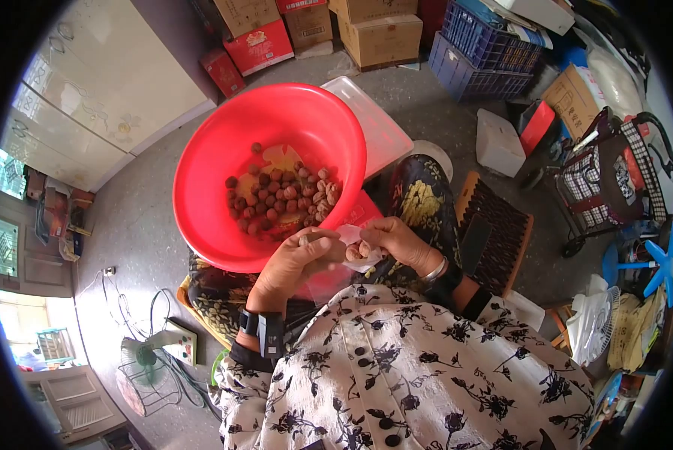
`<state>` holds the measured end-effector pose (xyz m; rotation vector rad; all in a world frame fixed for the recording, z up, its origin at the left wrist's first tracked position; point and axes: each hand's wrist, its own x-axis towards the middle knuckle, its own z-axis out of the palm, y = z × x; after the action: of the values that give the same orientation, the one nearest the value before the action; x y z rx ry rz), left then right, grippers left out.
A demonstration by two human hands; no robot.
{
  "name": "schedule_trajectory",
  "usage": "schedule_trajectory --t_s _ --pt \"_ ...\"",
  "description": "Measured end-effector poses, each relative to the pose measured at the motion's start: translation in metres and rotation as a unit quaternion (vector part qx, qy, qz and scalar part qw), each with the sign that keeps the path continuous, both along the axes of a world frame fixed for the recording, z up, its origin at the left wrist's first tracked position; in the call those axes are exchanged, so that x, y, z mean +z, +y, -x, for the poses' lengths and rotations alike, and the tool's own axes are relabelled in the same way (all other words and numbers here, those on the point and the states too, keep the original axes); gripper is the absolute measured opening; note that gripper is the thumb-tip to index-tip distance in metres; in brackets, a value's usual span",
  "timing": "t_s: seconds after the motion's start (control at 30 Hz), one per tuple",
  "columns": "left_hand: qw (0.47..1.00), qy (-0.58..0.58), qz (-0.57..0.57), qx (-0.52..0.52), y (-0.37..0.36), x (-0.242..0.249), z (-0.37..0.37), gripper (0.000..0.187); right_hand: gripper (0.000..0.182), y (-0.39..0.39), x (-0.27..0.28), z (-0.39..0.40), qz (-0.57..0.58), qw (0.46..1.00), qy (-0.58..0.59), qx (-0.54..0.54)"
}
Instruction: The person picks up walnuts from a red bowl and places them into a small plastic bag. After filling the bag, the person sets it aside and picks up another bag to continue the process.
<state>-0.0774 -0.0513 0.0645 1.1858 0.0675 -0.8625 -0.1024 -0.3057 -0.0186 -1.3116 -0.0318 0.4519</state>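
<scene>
A small clear plastic bag (pixel 363 265) with a few walnuts (pixel 357 251) in it is held between my hands, above my lap. My left hand (pixel 300 256) has its fingers closed at the bag's left edge. On the other side, my right hand (pixel 401 243) pinches the bag's rim between thumb and fingers. Just beyond them a large red plastic basin (pixel 209 172) tilts towards me. Several brown walnuts (pixel 280 195) lie in its bottom, with a paler cluster (pixel 326 196) at the right side.
Behind the basin is a translucent plastic lid or box (pixel 374 124). A woven stool (pixel 494 240) with a dark phone (pixel 476 238) on it stands at right. Cardboard boxes (pixel 381 41), blue crates (pixel 475 60) and a checked trolley (pixel 606 172) line the room. A fan (pixel 143 360) stands lower left.
</scene>
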Motion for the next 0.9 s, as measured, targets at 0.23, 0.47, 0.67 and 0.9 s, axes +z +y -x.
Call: schedule_trajectory --t_s 0.23,0.47,0.67,0.9 --pt "0.991 0.013 0.128 0.025 0.01 -0.014 0.001 0.048 0.029 0.001 0.007 0.001 0.005 1.0 0.006 -0.005" --pt "0.988 0.022 0.151 0.031 0.012 -0.013 0.004 0.052 0.03 0.0 0.005 0.001 -0.012 1.0 0.014 -0.001" --pt "0.992 0.029 0.113 0.054 0.01 -0.014 0.008 0.044 0.034 0.001 0.007 0.001 -0.002 1.0 -0.001 0.005" --pt "0.993 0.014 0.106 0.053 0.015 -0.026 0.007 0.042 0.034 0.001 0.006 0.001 -0.009 1.0 0.005 0.002"
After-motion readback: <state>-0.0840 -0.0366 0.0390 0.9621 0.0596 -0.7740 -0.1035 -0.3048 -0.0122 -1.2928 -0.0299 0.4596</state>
